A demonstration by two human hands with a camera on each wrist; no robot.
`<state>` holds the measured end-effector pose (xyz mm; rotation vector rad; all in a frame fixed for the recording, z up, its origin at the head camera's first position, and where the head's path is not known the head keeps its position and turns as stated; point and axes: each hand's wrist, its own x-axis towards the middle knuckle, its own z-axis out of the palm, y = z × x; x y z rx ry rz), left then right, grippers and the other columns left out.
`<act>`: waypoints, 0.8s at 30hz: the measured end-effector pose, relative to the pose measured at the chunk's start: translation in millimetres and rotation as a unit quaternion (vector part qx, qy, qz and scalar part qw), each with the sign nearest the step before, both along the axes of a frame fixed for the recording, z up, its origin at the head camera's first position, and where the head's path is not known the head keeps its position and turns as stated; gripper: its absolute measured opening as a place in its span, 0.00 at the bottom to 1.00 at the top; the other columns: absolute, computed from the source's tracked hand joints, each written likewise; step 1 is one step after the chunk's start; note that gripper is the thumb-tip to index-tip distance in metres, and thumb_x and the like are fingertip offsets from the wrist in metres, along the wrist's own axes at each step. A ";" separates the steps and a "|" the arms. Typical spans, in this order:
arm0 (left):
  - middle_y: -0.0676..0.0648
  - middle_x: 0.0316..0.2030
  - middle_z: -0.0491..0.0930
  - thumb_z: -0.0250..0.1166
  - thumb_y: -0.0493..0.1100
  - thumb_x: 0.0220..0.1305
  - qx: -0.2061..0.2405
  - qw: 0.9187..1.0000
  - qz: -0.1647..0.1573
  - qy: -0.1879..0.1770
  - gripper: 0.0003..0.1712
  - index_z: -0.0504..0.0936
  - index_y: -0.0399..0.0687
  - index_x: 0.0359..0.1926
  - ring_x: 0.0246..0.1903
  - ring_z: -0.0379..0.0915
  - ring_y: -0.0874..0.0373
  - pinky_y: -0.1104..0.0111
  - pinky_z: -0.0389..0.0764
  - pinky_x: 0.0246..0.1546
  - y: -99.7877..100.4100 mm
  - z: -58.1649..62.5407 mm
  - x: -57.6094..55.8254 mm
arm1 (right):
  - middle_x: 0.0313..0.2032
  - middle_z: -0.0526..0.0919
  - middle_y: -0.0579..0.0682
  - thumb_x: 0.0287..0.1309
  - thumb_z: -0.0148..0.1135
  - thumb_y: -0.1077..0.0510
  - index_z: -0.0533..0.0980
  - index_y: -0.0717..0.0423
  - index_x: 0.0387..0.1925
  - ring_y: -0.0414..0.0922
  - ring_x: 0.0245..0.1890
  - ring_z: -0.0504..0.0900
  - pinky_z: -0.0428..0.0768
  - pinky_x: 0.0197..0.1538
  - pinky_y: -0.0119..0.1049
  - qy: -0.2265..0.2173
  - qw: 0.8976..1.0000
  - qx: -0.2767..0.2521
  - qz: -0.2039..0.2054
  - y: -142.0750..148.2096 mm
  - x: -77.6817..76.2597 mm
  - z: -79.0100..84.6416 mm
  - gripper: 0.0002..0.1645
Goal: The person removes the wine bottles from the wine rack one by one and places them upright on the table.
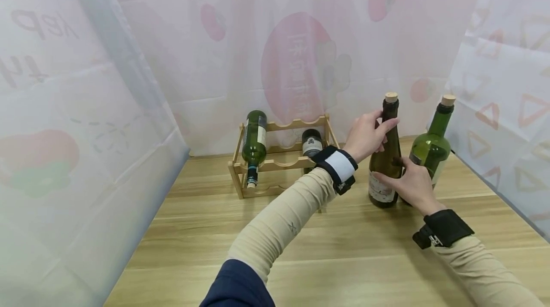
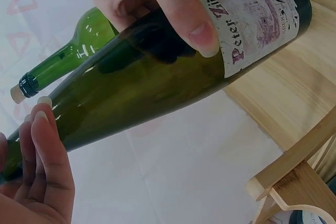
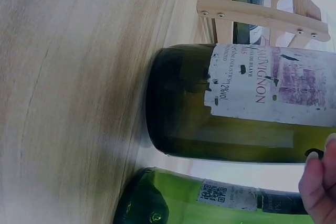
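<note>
A dark olive wine bottle with a cork and a worn paper label stands upright on the wooden table, tilted slightly if at all. Its neck is held by my left hand, thumb on one side and fingers on the other. Lower down, my right hand grips the body just above the label. Right behind that hand is a lighter green corked bottle, upright and partly hidden. In the right wrist view, only fingertips of the right hand show at the edge.
Left of the hands stands a wooden wine rack. A green bottle lies in its left slot, cork toward me; another dark bottle lies at the right, partly behind my left wrist. Printed curtains enclose the table.
</note>
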<state>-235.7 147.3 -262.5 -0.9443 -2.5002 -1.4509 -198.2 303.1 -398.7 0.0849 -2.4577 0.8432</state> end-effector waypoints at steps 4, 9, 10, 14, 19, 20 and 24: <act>0.48 0.19 0.78 0.55 0.54 0.71 -0.016 1.000 -0.001 0.007 0.18 0.77 0.48 0.51 0.12 0.75 0.60 0.76 0.77 0.16 2.9 -0.8 -3.3 | 0.38 0.83 0.72 0.49 0.72 0.40 0.73 0.71 0.49 0.64 0.34 0.84 0.82 0.33 0.54 0.001 1.000 0.001 -0.001 0.7 -0.2 -1.5 0.40; 0.49 0.19 0.77 0.54 0.55 0.72 -0.032 0.999 -0.003 0.009 0.20 0.76 0.49 0.54 0.13 0.74 0.60 0.77 0.77 0.17 5.7 0.6 -6.1 | 0.35 0.83 0.72 0.50 0.71 0.40 0.73 0.71 0.49 0.63 0.32 0.83 0.82 0.31 0.54 0.004 1.000 0.004 -0.004 0.7 -0.8 -1.8 0.40; 0.49 0.18 0.77 0.54 0.55 0.72 -0.032 0.999 -0.004 0.010 0.20 0.76 0.48 0.54 0.12 0.74 0.60 0.77 0.77 0.17 6.3 1.4 -6.8 | 0.35 0.83 0.72 0.50 0.71 0.40 0.72 0.71 0.49 0.63 0.32 0.83 0.82 0.32 0.54 0.002 1.000 0.004 -0.004 0.8 -1.1 -1.0 0.41; 0.50 0.17 0.75 0.54 0.55 0.71 -0.034 0.999 -0.002 0.016 0.19 0.76 0.48 0.53 0.12 0.73 0.60 0.76 0.77 0.16 9.4 5.4 -10.2 | 0.38 0.82 0.74 0.52 0.68 0.37 0.70 0.72 0.53 0.64 0.35 0.83 0.82 0.33 0.55 -0.025 1.000 -0.002 -0.002 1.5 -2.4 3.7 0.44; 0.50 0.21 0.77 0.55 0.55 0.71 -0.049 0.999 0.001 0.020 0.21 0.76 0.50 0.56 0.11 0.73 0.60 0.77 0.77 0.17 15.2 6.7 -11.7 | 0.41 0.81 0.74 0.54 0.65 0.34 0.68 0.70 0.55 0.65 0.38 0.83 0.82 0.35 0.56 -0.063 0.998 -0.011 -0.004 5.2 -1.3 5.1 0.46; 0.49 0.22 0.78 0.55 0.55 0.71 -0.052 0.998 0.001 0.020 0.21 0.76 0.51 0.58 0.11 0.73 0.60 0.77 0.77 0.17 16.4 6.5 -11.9 | 0.41 0.81 0.74 0.54 0.64 0.34 0.68 0.70 0.56 0.65 0.38 0.83 0.83 0.35 0.56 -0.069 0.998 -0.013 -0.004 5.8 -0.7 4.9 0.47; 0.50 0.26 0.81 0.55 0.56 0.70 -0.061 0.998 0.009 0.015 0.23 0.74 0.53 0.61 0.11 0.73 0.60 0.77 0.77 0.17 19.9 5.7 -12.6 | 0.43 0.80 0.76 0.56 0.62 0.33 0.65 0.71 0.59 0.67 0.40 0.83 0.83 0.36 0.56 -0.086 0.996 -0.013 0.001 6.5 0.2 3.9 0.49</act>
